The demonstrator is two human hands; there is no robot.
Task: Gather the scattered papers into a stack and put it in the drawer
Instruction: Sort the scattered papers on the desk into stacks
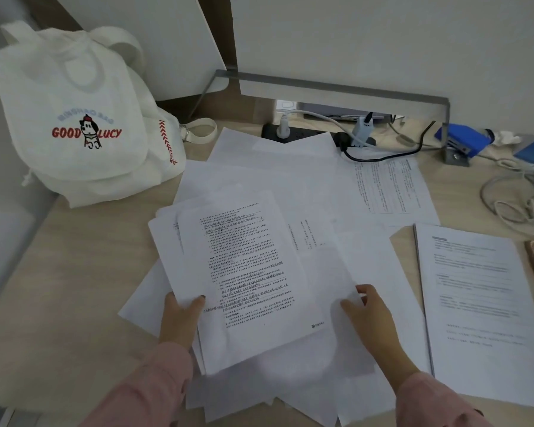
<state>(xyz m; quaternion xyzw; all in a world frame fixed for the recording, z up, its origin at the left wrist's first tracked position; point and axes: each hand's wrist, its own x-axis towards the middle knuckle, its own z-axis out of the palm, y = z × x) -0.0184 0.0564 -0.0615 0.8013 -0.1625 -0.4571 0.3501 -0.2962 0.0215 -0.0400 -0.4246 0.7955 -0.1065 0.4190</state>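
Left hand (pixel 181 318) gripping sheaf of printed papers (pixel 244 272), thumb on top, right hand (pixel 370 315) pinching loose sheet (pixel 370 260) just beside, white backpack (pixel 84 118) lettered "GOOD LUCY" beyond the fingertips, contents hidden

1 head-worn view; faces forward and down, close over the desk (pixel 74 272).
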